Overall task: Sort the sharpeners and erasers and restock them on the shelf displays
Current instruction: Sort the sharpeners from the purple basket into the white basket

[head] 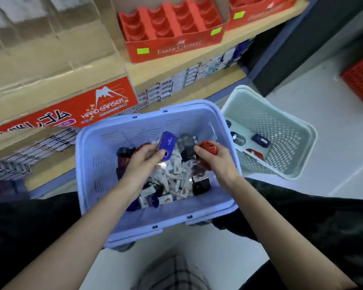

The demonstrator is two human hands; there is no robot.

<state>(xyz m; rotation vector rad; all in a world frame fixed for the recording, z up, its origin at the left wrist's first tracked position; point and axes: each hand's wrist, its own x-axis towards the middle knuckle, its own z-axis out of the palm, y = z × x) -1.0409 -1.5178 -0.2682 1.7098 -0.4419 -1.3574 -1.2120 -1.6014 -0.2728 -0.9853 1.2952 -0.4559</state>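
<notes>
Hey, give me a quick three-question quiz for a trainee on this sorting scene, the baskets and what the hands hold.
1. True or false: the left hand holds a blue sharpener.
2. The right hand holds: A) a white eraser, B) a red sharpener, C) nothing.
3. Fill in: the right-hand basket, holding a few sharpeners, is pale ____.
Key: 1 true; 2 B; 3 green.

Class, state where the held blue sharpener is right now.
Head view, centre: the left hand grips the blue sharpener over the purple basket, just left of the red sharpener in the right hand.
</notes>
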